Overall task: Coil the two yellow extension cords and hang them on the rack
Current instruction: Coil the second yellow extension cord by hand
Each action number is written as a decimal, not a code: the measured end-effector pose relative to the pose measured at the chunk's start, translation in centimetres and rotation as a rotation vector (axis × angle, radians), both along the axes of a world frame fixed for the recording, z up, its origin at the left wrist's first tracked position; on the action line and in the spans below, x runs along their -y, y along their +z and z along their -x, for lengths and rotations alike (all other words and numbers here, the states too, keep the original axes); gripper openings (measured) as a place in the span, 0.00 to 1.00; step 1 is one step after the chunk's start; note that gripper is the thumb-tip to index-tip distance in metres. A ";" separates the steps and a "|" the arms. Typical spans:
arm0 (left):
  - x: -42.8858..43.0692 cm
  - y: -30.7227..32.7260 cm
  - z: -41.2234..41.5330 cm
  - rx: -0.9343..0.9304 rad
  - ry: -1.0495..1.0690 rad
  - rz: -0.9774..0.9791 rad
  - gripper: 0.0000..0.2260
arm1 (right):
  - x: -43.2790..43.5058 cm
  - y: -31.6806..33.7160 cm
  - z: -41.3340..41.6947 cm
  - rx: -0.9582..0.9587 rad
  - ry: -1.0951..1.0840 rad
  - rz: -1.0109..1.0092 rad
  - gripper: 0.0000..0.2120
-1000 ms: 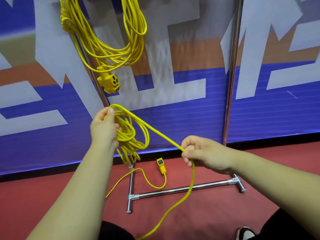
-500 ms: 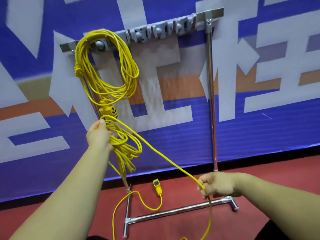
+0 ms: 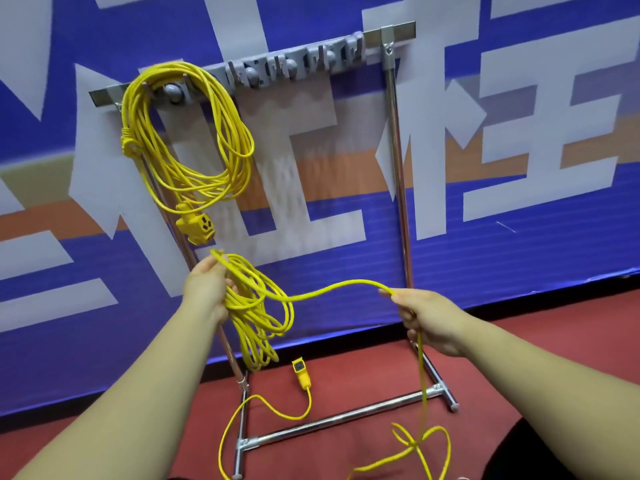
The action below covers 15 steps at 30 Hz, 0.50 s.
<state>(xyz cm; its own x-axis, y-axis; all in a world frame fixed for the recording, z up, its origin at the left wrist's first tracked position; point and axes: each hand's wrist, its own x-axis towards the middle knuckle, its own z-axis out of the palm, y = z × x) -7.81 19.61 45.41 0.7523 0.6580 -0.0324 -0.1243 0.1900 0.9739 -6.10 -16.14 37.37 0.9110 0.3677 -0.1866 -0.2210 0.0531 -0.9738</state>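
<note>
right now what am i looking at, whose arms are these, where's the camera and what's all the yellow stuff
There is just one picture of this moment. It comes from a camera worn on a person's head, looking forward and down, so the two bare arms are that person's own. No machine is involved.

A metal rack stands against a blue banner. One yellow extension cord, the hung cord, is already coiled and hangs from the rack's top bar.

The left hand grips the loops of the second cord, which is only partly coiled. The right hand pinches a free stretch of the same cord. From there it drops to loose loops on the red floor. Its socket end sits low by the rack's base.
</note>
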 end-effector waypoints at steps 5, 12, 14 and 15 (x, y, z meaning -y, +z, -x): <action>-1.5 -3.5 0.5 -0.025 0.020 0.002 0.17 | -1.0 -1.0 -1.7 -0.071 -0.016 0.001 0.08; -3.8 -8.8 1.8 -0.083 -0.048 -0.095 0.19 | -1.2 -3.5 -3.3 -0.100 0.149 0.764 0.05; -4.2 -9.1 1.8 -0.078 -0.067 -0.108 0.18 | -1.7 -3.8 -3.5 -0.065 0.126 0.829 0.09; -4.2 -9.1 1.7 -0.068 -0.065 -0.107 0.17 | -2.0 -4.1 -3.9 -0.039 0.093 0.817 0.08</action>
<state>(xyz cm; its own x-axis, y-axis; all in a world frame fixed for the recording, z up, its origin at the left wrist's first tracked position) -9.52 23.86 36.30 0.7921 0.6101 -0.0166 -0.0484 0.0900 0.9948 -2.24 -14.18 33.28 0.8709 0.1759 -0.4589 -0.2236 -0.6896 -0.6888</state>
